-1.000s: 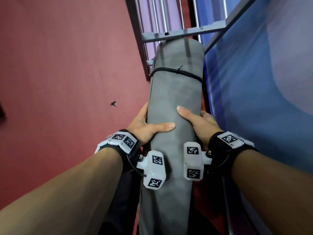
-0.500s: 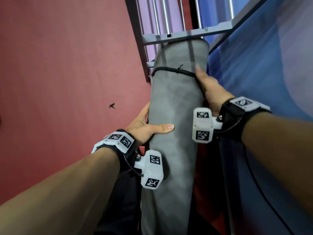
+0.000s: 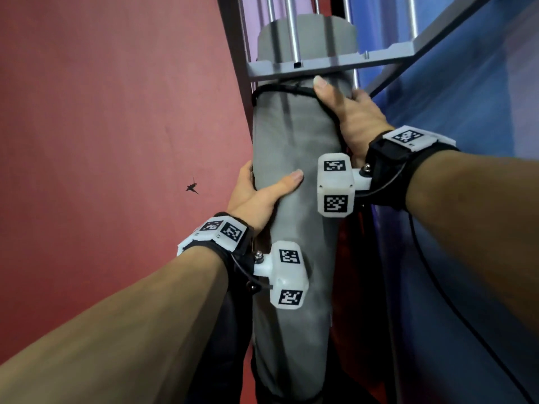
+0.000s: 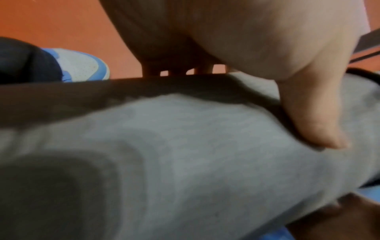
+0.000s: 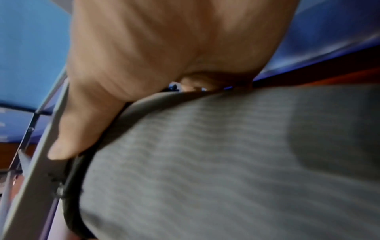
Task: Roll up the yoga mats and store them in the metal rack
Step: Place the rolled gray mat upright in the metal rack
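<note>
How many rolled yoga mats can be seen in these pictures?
1. The grey rolled mat is held by the left hand and the right hand, its far end passing under the metal rack crossbar. Others may be hidden.

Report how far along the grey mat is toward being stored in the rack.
Done: the grey mat is rolled and bound with a black cord. In hand: its top end has passed the metal rack crossbar, left hand gripping mid-roll, right hand by the cord. Left: most of the roll is outside the rack.
</note>
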`<state>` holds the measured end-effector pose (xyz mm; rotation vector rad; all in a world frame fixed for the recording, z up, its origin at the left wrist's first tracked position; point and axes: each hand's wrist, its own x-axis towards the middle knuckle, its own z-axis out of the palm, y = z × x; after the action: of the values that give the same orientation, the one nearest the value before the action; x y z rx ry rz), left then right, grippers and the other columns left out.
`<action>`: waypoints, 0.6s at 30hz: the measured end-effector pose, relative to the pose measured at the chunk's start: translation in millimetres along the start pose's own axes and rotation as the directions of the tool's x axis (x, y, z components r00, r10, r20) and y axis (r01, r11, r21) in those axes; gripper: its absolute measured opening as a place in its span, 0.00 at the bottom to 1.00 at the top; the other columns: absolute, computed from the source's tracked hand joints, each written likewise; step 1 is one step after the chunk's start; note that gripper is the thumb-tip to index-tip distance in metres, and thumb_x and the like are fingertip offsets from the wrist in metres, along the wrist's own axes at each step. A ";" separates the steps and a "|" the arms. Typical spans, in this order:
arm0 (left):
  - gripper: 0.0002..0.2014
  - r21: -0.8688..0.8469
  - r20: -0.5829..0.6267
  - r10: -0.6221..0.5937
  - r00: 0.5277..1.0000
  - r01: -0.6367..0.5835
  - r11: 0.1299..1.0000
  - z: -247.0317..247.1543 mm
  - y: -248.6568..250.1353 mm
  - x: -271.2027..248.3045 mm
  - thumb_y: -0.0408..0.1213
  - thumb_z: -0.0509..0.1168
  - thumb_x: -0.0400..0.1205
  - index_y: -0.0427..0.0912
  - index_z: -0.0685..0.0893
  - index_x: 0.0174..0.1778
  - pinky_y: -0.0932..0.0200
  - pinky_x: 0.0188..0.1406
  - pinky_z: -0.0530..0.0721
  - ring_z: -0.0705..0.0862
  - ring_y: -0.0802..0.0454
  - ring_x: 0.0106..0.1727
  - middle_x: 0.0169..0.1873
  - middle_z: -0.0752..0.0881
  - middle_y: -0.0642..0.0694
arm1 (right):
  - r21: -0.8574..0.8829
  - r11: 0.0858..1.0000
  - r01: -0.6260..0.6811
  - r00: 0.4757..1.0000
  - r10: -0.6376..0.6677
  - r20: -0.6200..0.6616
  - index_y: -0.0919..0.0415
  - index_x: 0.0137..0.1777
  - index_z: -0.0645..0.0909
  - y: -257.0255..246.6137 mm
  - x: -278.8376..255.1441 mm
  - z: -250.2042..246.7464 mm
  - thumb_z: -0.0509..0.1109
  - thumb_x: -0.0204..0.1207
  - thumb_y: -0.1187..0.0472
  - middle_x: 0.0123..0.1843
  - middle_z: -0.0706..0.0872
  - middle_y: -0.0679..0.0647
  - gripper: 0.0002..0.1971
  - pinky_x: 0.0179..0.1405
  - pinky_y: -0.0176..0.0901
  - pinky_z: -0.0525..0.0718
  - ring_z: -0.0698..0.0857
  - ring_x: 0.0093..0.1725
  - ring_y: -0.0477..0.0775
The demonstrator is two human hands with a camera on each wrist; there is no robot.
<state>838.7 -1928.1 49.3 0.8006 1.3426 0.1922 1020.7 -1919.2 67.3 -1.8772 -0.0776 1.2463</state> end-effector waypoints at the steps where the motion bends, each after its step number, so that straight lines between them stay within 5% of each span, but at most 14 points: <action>1: 0.44 0.003 -0.027 0.013 1.000 -0.013 1.000 1.2 2.1 2.1 0.52 0.84 0.62 0.51 0.71 0.73 0.61 0.53 0.86 0.89 0.60 0.53 0.56 0.88 0.56 | -0.054 0.999 -0.006 1.000 0.005 -0.004 0.45 0.83 0.60 0.8 -2.3 1.5 0.83 0.40 0.27 0.74 0.78 0.47 0.68 0.63 0.55 0.85 0.86 0.63 0.50; 3: 0.40 -0.014 -0.083 0.036 0.996 -0.037 0.999 6.5 7.1 8.9 0.47 0.83 0.67 0.48 0.71 0.72 0.65 0.50 0.86 0.88 0.64 0.50 0.55 0.86 0.58 | -0.172 0.985 0.000 1.000 0.005 0.028 0.41 0.82 0.56 13.8 -7.0 -3.7 0.82 0.41 0.25 0.72 0.79 0.44 0.67 0.67 0.55 0.82 0.84 0.65 0.50; 5: 0.36 -0.024 -0.094 0.066 0.993 -0.069 0.997 13.7 13.7 15.2 0.43 0.81 0.71 0.46 0.71 0.72 0.69 0.46 0.86 0.87 0.67 0.47 0.53 0.86 0.58 | -0.199 0.980 -0.009 0.993 0.032 0.112 0.43 0.78 0.60 37.7 -20.7 -12.5 0.86 0.48 0.35 0.65 0.84 0.43 0.58 0.64 0.52 0.85 0.87 0.59 0.47; 7: 0.36 -0.029 -0.081 0.095 0.992 -0.098 0.995 22.3 21.3 21.0 0.43 0.81 0.71 0.46 0.71 0.72 0.66 0.50 0.86 0.88 0.65 0.49 0.52 0.87 0.58 | -0.220 0.975 -0.045 0.987 0.077 0.139 0.47 0.80 0.58 59.6 -31.4 -20.6 0.88 0.46 0.39 0.62 0.85 0.42 0.62 0.64 0.49 0.85 0.87 0.57 0.43; 10: 0.40 -0.013 -0.083 0.106 0.991 -0.108 0.994 27.7 25.8 26.7 0.54 0.83 0.63 0.54 0.72 0.69 0.53 0.61 0.86 0.89 0.60 0.53 0.52 0.89 0.59 | -0.158 0.984 -0.079 0.991 0.094 0.096 0.47 0.81 0.56 73.9 -33.3 -23.6 0.88 0.46 0.40 0.61 0.84 0.41 0.64 0.63 0.46 0.85 0.87 0.57 0.41; 13: 0.56 0.023 -0.107 0.094 0.990 -0.092 0.995 20.2 18.8 28.0 0.66 0.79 0.55 0.55 0.65 0.78 0.49 0.67 0.83 0.86 0.55 0.62 0.65 0.84 0.52 | -0.125 0.992 -0.028 0.997 0.036 0.063 0.46 0.73 0.69 63.0 -30.5 -23.1 0.88 0.54 0.48 0.54 0.88 0.40 0.47 0.52 0.40 0.88 0.89 0.49 0.39; 16: 0.69 0.115 0.043 0.022 0.999 -0.027 0.993 12.8 -2.9 15.7 0.66 0.79 0.48 0.54 0.52 0.85 0.46 0.73 0.78 0.80 0.51 0.71 0.74 0.76 0.44 | -0.055 0.998 0.023 1.000 -0.024 -0.017 0.45 0.70 0.73 36.8 -11.7 -20.5 0.89 0.43 0.39 0.54 0.91 0.46 0.51 0.53 0.53 0.90 0.91 0.50 0.48; 18: 0.71 0.162 0.156 -0.015 0.988 -0.010 0.987 15.1 -21.8 6.5 0.62 0.83 0.44 0.50 0.55 0.82 0.52 0.69 0.81 0.82 0.62 0.66 0.69 0.80 0.52 | -0.083 0.994 0.072 0.994 -0.079 -0.078 0.44 0.73 0.72 14.8 1.1 -17.7 0.85 0.38 0.30 0.59 0.88 0.44 0.57 0.59 0.52 0.88 0.89 0.55 0.48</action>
<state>847.3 -1946.4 31.0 0.9317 1.2209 0.0167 1029.4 -1938.9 58.8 -1.9732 -0.1552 1.1286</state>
